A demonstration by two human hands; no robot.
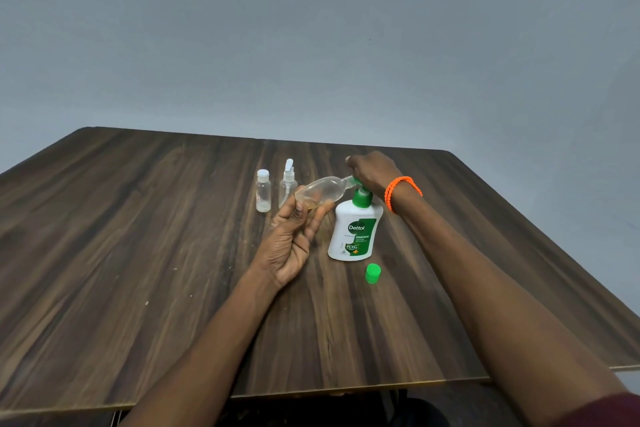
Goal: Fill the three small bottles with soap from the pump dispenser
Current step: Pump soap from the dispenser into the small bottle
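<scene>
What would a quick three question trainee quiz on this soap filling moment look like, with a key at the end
1. True or false: the left hand holds the clear bottle tilted, its mouth at the pump dispenser spout.
2. Which hand is on the pump head?
A. left
B. right
C. neither
3. Fill in: the loose green cap lies on the ____ in front of the dispenser.

Key: 1 true, and some amber soap already sits inside. 2 B, the right hand. 3 table. The capped bottle and spray bottle stand untouched.
</scene>
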